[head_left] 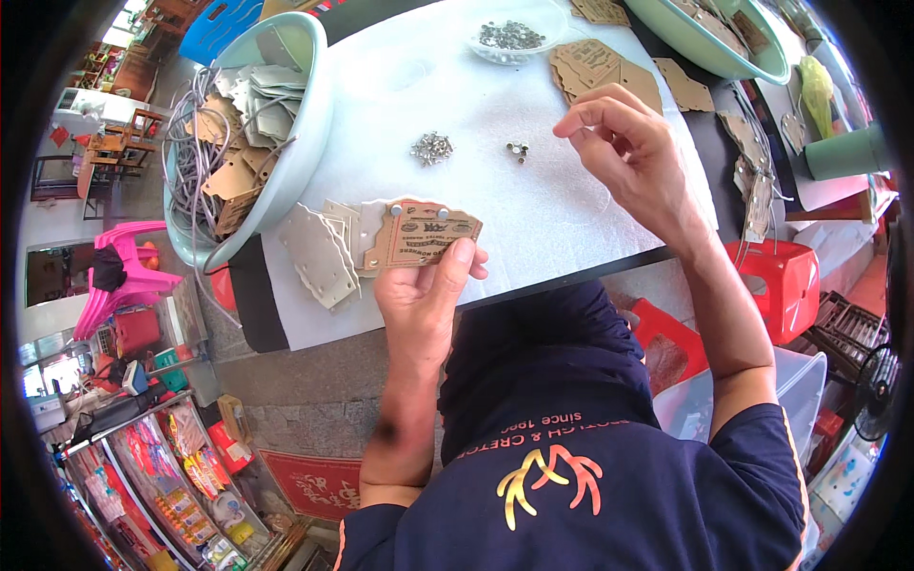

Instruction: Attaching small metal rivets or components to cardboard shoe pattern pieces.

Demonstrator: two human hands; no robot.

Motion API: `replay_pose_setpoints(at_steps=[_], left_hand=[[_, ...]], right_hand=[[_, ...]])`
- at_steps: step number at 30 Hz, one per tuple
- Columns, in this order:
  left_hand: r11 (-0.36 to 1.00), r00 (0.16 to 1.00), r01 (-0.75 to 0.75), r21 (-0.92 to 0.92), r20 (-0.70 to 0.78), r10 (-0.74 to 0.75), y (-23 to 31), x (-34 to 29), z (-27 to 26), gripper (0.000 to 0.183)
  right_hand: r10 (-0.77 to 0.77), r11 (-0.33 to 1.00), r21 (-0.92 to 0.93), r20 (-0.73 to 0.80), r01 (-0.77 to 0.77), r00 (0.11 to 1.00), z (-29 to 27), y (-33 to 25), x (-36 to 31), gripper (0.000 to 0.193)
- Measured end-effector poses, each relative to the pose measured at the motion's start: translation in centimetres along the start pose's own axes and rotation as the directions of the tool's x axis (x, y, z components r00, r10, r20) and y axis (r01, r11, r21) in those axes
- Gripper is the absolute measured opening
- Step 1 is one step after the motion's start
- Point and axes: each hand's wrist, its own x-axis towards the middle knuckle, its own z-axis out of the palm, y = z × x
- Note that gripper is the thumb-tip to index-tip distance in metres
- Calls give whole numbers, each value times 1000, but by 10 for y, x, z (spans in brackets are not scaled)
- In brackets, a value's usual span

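My left hand [417, 305] is closed on a brown printed card [405, 233] with a scalloped upper edge, thumb on top, at the table's near edge. Two silvery round snaps sit along the card's top. Pale cards [319, 257] lie fanned out just left of it. My right hand [633, 157] hovers over the table's right side, thumb and forefinger drawn close together; whatever is between them is too small to make out. Left of it lies a small cluster of metal snap parts [518, 150], and farther left a larger heap of tiny silvery pieces [433, 148].
A clear bowl [473, 44] of small metal parts stands at the table's far side. Brown cards [600, 71] are stacked near it. A pale green tub [317, 100] on the left holds cards and grey cords; another tub [769, 71] stands far right. Red stools [781, 285] are below right.
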Motion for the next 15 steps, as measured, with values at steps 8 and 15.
replay_pose_setpoints(at_steps=[8, 15], left_hand=[[1000, 1000, -3, -16, 25, 3, -1, 0, -2, 24], [999, 998, 2, -47, 66, 1, -2, 1, -6, 25]], right_hand=[[-97, 963, -229, 187, 139, 978, 15, 12, 29, 12], [-61, 837, -494, 341, 234, 938, 28, 1, 43, 18]])
